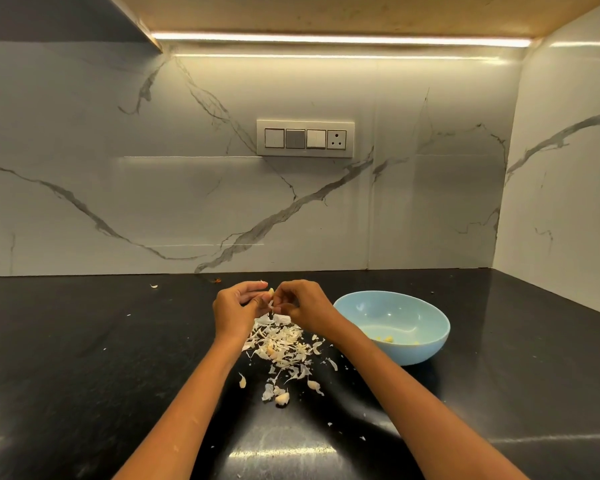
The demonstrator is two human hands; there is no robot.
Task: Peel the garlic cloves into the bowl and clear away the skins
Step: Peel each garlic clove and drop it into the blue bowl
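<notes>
Two bare forearms, no sleeves, left hand [238, 306], right hand [303, 304], unadorned fingers [253, 287]

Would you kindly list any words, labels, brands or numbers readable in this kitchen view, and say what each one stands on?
None can be read.
Switch panel: three switches and a socket, no visible lettering.
Blue bowl: plain, no label.
Countertop and marble wall: no text.

Above the middle of the black countertop [84, 358] your left hand [236, 306] and right hand [303, 304] pinch one garlic clove [271, 291] between them, over a heap of skins [281, 344], with the blue bowl [394, 325] just right holding peeled cloves [385, 339].
</notes>
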